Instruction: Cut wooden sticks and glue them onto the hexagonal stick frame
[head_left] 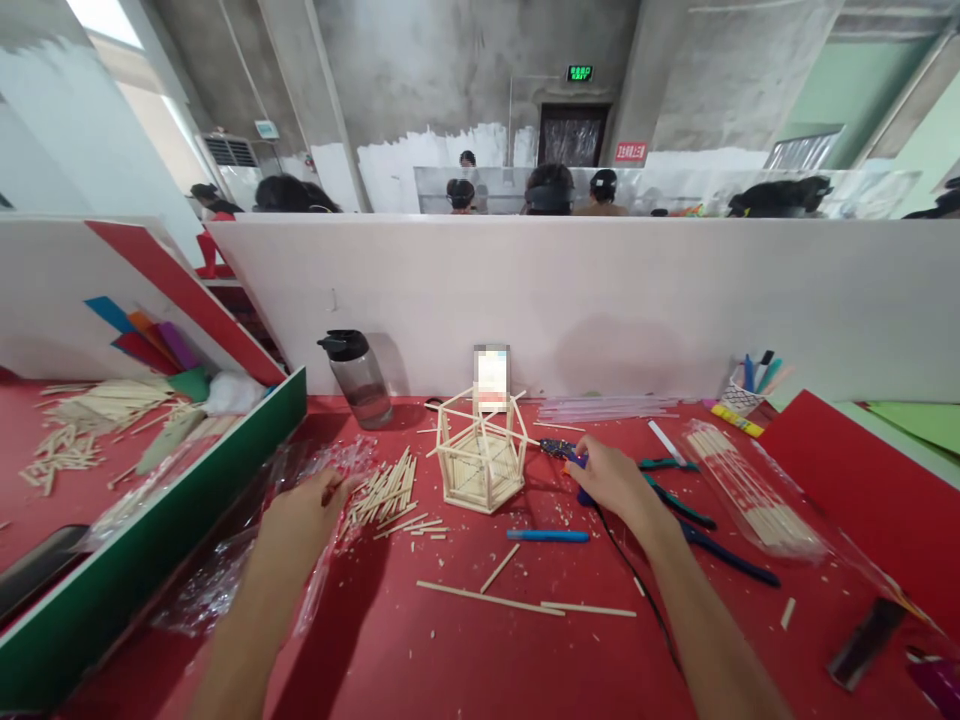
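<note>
A six-sided frame of thin wooden sticks (pixel 486 492) stands upright on the red table, with a floor of sticks laid side by side. My right hand (pixel 606 478) is closed round a blue and black hot glue gun (pixel 556 449) just right of the frame; its black cord trails toward me. To the left, my left hand (pixel 324 495) has its fingers curled together over clear plastic wrapping (pixel 225 560). Beside those fingers lies a pile of short cut sticks (pixel 388 488). Whatever the left fingers hold, if anything, is too small to make out.
A blue pen (pixel 547 536) and long sticks (pixel 487 597) lie in front of the frame. Pliers (pixel 731 555) and bagged sticks (pixel 757 490) are at right. A water bottle (pixel 361 380) stands behind left. A green-faced divider (pixel 172 530) and white partition (pixel 450 290) bound the table.
</note>
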